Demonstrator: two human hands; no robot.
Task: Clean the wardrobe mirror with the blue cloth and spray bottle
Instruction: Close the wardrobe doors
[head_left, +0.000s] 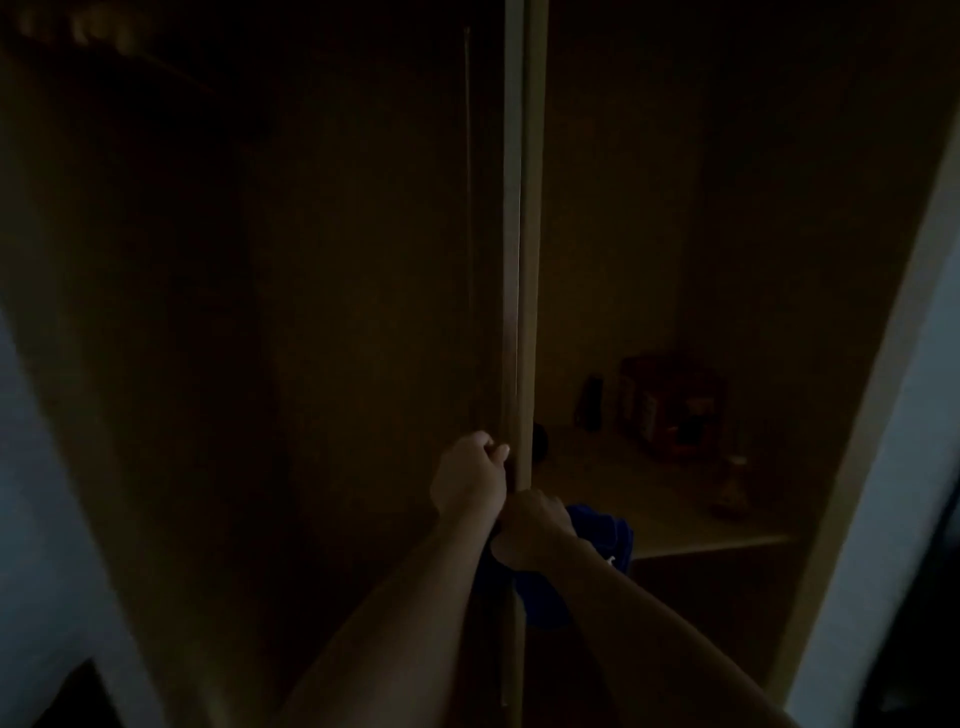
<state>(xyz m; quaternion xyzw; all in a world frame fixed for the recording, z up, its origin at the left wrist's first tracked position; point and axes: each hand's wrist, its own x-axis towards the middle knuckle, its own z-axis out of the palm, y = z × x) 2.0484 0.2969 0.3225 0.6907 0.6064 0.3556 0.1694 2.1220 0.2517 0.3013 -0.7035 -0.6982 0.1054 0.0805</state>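
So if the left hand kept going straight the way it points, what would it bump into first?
The left hand already touches the tall wooden door edge, so that comes first. What lies beyond is too dark to tell.

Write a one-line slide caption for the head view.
Both hands, left and right, grip the wardrobe door edge; the right also holds the blue cloth.
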